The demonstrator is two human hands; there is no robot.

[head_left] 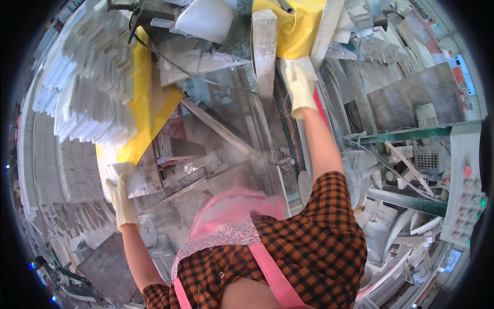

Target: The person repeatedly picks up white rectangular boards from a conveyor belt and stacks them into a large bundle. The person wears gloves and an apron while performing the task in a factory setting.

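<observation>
My left hand (121, 202), in a cream rubber glove, grips a small stack of white tile pieces (128, 176) at the lower end of a yellow sheet (146, 121). Its thumb lies over the pieces. On the right, my gloved right hand (299, 88) reaches forward and closes on a white tile piece (304, 64), just below another yellow sheet (300, 31). The fingertips there partly blend with the white piece. Tall stacks of thin white tile strips (92, 87) stand beside the left yellow sheet.
An upright wooden post (264, 51) stands left of my right hand. A slanting wooden bar (221, 126) crosses the middle. Dusty machine rails (290, 134) run under my right arm. A control box with buttons (464, 190) is at far right, near a green pipe (409, 201).
</observation>
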